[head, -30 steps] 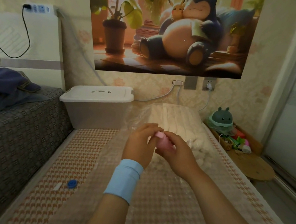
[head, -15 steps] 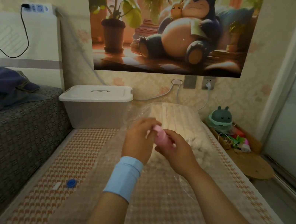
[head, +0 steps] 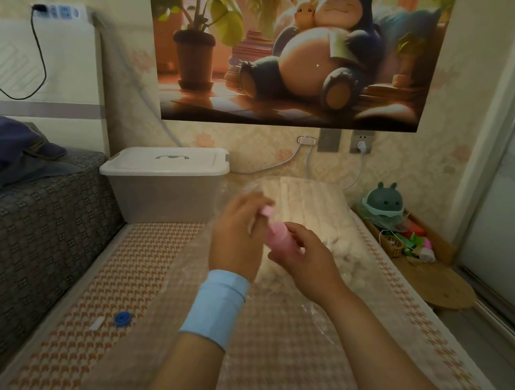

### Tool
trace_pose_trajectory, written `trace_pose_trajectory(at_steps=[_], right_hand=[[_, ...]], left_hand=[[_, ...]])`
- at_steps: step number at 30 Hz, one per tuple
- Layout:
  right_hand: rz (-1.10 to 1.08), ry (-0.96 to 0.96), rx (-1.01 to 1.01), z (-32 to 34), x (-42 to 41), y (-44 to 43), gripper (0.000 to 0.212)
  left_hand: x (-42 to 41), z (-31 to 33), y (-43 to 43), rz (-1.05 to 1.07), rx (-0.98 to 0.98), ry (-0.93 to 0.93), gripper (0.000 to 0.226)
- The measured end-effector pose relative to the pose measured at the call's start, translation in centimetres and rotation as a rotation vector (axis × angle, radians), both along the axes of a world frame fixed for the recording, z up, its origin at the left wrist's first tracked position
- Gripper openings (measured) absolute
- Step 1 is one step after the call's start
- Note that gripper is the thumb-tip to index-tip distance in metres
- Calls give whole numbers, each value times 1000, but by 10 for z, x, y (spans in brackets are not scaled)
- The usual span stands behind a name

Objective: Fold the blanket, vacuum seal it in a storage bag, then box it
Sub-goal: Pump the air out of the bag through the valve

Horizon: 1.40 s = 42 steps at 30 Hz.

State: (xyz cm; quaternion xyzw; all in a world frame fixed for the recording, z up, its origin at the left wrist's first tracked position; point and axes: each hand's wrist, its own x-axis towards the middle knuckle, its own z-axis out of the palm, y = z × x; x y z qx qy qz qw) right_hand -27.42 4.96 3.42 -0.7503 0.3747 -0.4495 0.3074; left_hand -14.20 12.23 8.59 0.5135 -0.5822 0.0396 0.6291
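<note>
My left hand [head: 236,235] pinches the tip of the pink pump [head: 281,237]; my right hand [head: 304,261] grips its body. The bagged blanket [head: 310,203] lies just beyond them.

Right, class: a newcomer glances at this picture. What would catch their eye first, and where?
The big cartoon poster on the far wall draws the eye first. Next come the left hand and right hand at centre, together holding a small pink device. Behind them lies the white blanket in a clear bag, with a lidded white box to its left.
</note>
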Motion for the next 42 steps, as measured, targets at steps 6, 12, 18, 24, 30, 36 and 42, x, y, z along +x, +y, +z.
trace_pose_trajectory(at_steps=[6, 12, 18, 24, 30, 36, 42], right_hand=[[5, -38, 8, 0, -1, -1, 48], [26, -15, 44, 4, -8, -1, 50], [-13, -11, 18, 4, -8, -2, 43], [-92, 23, -27, 13, -18, 3, 42], [-116, 17, -26, 24, -30, 9, 40], [-138, 101, 15, 33, -53, 17, 63], [-334, 162, -320, 44, -65, 25, 38]], left_hand=[[1, 11, 0, -64, 58, -10, 25], [13, 67, 22, 124, -488, 67, 17], [-3, 5, -8, -94, 31, -37, 32], [-5, 2, -12, -353, 365, -9, 54], [-11, -15, -21, -596, 536, 357, 80], [-35, -29, -30, -498, 472, 173, 50], [-57, -31, -41, -430, 407, 208, 28]])
